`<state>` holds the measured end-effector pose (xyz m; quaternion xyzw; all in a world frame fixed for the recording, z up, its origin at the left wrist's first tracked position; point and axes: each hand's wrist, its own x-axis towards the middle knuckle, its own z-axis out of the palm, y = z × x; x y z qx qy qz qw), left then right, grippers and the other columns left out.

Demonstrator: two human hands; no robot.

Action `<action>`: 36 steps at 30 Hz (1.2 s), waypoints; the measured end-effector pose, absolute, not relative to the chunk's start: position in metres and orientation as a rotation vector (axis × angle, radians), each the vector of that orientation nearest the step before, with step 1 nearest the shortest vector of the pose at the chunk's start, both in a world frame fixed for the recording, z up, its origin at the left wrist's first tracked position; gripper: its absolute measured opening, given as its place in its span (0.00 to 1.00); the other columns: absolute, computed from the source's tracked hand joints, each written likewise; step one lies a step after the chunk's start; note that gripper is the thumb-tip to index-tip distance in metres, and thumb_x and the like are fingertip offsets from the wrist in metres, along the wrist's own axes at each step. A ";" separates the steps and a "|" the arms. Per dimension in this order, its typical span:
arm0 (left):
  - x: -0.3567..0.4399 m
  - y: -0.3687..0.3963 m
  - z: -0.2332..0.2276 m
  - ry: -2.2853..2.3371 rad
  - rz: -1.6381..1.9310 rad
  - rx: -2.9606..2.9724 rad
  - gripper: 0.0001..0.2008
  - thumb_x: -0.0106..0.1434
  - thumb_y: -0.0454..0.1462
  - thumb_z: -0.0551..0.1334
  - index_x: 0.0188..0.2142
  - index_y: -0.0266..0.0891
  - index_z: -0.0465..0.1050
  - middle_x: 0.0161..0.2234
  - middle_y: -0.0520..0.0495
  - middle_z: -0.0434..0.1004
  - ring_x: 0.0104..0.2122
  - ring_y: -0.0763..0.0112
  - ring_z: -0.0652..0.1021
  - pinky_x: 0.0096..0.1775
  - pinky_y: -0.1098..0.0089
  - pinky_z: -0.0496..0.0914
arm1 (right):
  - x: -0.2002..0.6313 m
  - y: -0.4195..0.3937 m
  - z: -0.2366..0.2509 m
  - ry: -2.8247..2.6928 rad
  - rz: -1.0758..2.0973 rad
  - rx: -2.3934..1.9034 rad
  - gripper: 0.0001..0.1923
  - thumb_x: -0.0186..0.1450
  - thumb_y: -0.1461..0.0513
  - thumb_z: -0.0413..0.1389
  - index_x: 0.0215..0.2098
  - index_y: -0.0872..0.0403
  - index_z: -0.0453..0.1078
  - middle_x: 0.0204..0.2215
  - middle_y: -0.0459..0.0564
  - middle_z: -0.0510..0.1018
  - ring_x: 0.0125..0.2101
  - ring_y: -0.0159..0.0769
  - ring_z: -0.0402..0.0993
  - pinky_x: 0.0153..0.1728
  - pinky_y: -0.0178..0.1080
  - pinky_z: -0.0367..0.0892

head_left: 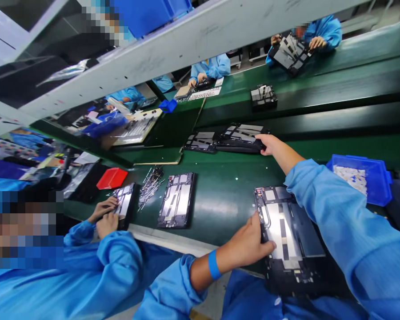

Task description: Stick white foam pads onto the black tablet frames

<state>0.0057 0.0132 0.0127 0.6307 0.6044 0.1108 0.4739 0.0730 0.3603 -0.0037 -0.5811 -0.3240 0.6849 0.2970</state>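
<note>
An opened tablet [272, 222] with silver battery panels and dark inner parts showing lies at the bench's near edge, in front of me. My left hand [246, 240] grips its left edge, thumb on top and fingers along the side. Farther off, my right hand [268, 143] is stretched out and closed on the right end of another opened tablet [242, 133], which seems to sit on a dark piece beneath it. Touching that one on its left is a further opened tablet [200, 140]. My right sleeve hides part of the near tablet's right side.
A blue bin [382, 178] of small white pieces stands at the right. Leftward lie an opened tablet [176, 200], a heap of thin strips [150, 189] and a red tray [111, 178]. A co-worker's hands [107, 218] handle a tablet. A conveyor [336, 124] runs behind; a beam [203, 35] crosses above.
</note>
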 end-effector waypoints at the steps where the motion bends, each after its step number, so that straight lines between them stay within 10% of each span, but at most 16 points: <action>1: 0.006 0.014 0.012 1.438 0.322 1.564 0.42 0.60 0.40 0.69 0.70 0.37 0.54 0.66 0.31 0.65 0.63 0.43 0.71 0.63 0.50 0.67 | 0.073 0.359 0.001 -0.830 1.826 -1.552 0.19 0.73 0.54 0.60 0.58 0.54 0.71 0.54 0.55 0.77 0.47 0.41 0.78 0.47 0.48 0.77; 8: -0.019 0.038 0.006 1.528 1.036 0.980 0.44 0.62 0.45 0.71 0.72 0.40 0.54 0.56 0.36 0.73 0.53 0.57 0.77 0.59 0.53 0.69 | 0.109 0.305 0.043 -0.675 1.693 -1.416 0.08 0.64 0.60 0.65 0.40 0.53 0.74 0.30 0.43 0.78 0.29 0.30 0.73 0.27 0.32 0.69; 13: -0.007 0.089 0.041 1.028 1.461 0.476 0.40 0.60 0.56 0.73 0.66 0.47 0.62 0.59 0.37 0.75 0.56 0.54 0.79 0.55 0.53 0.73 | 0.168 0.186 0.058 -0.668 1.619 -1.278 0.15 0.55 0.57 0.70 0.38 0.51 0.76 0.30 0.45 0.82 0.33 0.37 0.79 0.34 0.38 0.77; 18: 0.041 0.079 0.050 1.025 1.568 0.550 0.26 0.58 0.45 0.74 0.53 0.42 0.72 0.53 0.44 0.80 0.51 0.60 0.80 0.55 0.60 0.74 | 0.220 0.025 0.025 -0.896 1.620 -1.113 0.31 0.61 0.47 0.68 0.58 0.51 0.75 0.49 0.57 0.85 0.57 0.53 0.76 0.59 0.55 0.72; 24: 0.058 0.005 0.037 1.133 1.257 0.664 0.27 0.61 0.37 0.66 0.60 0.42 0.70 0.57 0.43 0.79 0.57 0.57 0.78 0.60 0.58 0.71 | 0.331 -0.058 -0.035 -1.087 1.424 -1.247 0.45 0.69 0.36 0.49 0.78 0.41 0.51 0.71 0.60 0.65 0.64 0.59 0.70 0.55 0.57 0.75; 30: 0.059 -0.025 0.006 1.369 1.085 1.049 0.36 0.70 0.42 0.61 0.74 0.42 0.54 0.71 0.39 0.61 0.72 0.53 0.60 0.73 0.54 0.52 | 0.326 -0.027 -0.048 -1.472 1.432 -1.321 0.46 0.69 0.40 0.54 0.79 0.45 0.48 0.77 0.52 0.51 0.75 0.54 0.45 0.73 0.58 0.43; 36: 0.043 -0.047 -0.011 1.552 0.956 1.350 0.38 0.72 0.48 0.60 0.76 0.41 0.49 0.74 0.36 0.51 0.75 0.50 0.53 0.74 0.51 0.46 | 0.316 -0.023 -0.032 -1.650 1.409 -1.179 0.45 0.71 0.45 0.57 0.79 0.45 0.45 0.78 0.49 0.46 0.76 0.51 0.39 0.73 0.55 0.42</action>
